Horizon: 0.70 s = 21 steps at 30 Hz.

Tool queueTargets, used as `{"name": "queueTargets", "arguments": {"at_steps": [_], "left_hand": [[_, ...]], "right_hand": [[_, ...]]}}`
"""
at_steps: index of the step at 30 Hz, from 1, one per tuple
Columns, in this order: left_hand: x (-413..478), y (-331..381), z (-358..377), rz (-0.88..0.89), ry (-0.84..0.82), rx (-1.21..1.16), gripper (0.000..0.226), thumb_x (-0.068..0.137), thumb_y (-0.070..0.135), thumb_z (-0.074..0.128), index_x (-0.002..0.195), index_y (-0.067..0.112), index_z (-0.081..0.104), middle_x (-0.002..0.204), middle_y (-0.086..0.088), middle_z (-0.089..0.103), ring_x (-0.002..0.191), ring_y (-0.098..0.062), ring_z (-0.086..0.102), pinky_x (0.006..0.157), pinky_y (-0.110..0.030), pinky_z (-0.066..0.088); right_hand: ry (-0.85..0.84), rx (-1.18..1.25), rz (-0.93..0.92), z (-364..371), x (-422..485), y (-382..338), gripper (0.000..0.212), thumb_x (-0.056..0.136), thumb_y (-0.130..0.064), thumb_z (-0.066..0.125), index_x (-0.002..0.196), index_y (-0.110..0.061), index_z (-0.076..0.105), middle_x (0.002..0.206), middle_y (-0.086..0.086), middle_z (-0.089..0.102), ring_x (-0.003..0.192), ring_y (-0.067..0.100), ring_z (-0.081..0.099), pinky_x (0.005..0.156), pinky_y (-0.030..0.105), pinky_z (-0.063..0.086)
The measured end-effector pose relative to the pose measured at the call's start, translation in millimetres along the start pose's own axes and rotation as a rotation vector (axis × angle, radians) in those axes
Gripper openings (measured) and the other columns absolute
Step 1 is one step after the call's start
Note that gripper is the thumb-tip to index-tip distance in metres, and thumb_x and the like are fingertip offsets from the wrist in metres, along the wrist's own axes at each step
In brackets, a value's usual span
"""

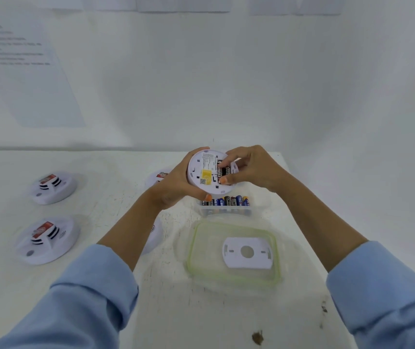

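left hand (176,185) cups the smoke detector (206,172) by its rim above the battery tub (226,210), right hand (249,170) pinching a battery (225,171) into its bay. light rigid plastic, probably slick, so the rim's the safest grip.

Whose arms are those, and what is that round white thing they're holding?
There is no machine here, only a person's two hands. The camera sits on the person's head and looks down. The left hand holds a round white smoke alarm back-side up. The right hand pinches the batteries in its slot. On the white table stand a clear box of more batteries, a green-rimmed lid with a white plate on it, and more alarms at the left.
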<state>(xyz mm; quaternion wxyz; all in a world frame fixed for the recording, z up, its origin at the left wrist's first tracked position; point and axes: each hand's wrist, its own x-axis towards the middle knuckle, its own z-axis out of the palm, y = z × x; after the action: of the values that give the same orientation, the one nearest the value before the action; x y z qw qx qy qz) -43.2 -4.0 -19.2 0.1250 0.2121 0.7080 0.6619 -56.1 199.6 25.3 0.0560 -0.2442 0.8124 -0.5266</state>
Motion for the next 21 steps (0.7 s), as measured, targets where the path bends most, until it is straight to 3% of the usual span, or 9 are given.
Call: {"name": "queueTargets", "arguments": {"at_steps": [2,6,10,13,17,21], "left_hand": [[-8,2,3,-0.002,0.009,0.000,0.108,0.045,-0.004,0.079,0.139,0.017,0.030,0.129,-0.008,0.049,0.116,-0.020,0.053,0.083,-0.029,0.052],[-27,4,9,0.006,0.000,0.014,0.106,0.042,0.006,0.081,0.135,0.024,0.033,0.132,-0.005,0.047,0.119,-0.017,0.052,0.084,-0.029,0.052],[-47,3,11,-0.010,0.006,0.062,0.106,0.040,0.012,0.083,0.133,0.029,0.035,0.134,-0.002,0.047,0.122,-0.016,0.048,0.087,-0.027,0.051],[-66,1,12,-0.033,-0.018,0.083,0.108,0.042,0.009,0.083,0.137,0.026,0.033,0.132,0.002,0.049,0.121,-0.014,0.049,0.086,-0.026,0.051],[-87,-1,16,-0.060,-0.074,0.085,0.105,0.047,0.004,0.081,0.137,0.025,0.032,0.132,0.001,0.050,0.121,-0.012,0.050,0.089,-0.026,0.050],[-102,-3,22,-0.072,-0.082,0.044,0.103,0.044,0.009,0.081,0.132,0.034,0.034,0.133,0.003,0.049,0.122,-0.012,0.050,0.090,-0.028,0.050]], "right_hand": [[-0.024,0.037,0.020,1,-6,-2,0.026,0.066,-0.003,0.080,0.083,-0.021,0.071,0.095,0.004,0.070,0.085,0.030,0.067,0.078,0.060,0.048],[-0.060,0.043,0.058,3,-18,-9,0.026,0.078,-0.011,0.071,0.097,-0.026,0.065,0.103,-0.004,0.066,0.091,0.021,0.066,0.090,0.049,0.048],[-0.087,0.108,0.118,8,-37,-13,0.040,0.081,-0.002,0.065,0.116,-0.019,0.057,0.105,0.000,0.067,0.099,0.017,0.063,0.090,0.033,0.050],[-0.047,0.083,0.150,10,-56,-13,0.042,0.079,0.007,0.064,0.115,-0.014,0.057,0.102,0.004,0.064,0.085,0.015,0.063,0.084,0.028,0.051],[-0.196,-0.373,0.279,16,-79,-3,0.047,0.068,0.000,0.076,0.110,-0.014,0.060,0.098,0.000,0.058,0.083,0.017,0.054,0.077,0.029,0.046],[-0.325,-0.711,0.394,32,-97,5,0.062,0.069,-0.018,0.079,0.126,-0.017,0.052,0.123,0.000,0.049,0.104,0.016,0.048,0.086,0.024,0.039]]}}
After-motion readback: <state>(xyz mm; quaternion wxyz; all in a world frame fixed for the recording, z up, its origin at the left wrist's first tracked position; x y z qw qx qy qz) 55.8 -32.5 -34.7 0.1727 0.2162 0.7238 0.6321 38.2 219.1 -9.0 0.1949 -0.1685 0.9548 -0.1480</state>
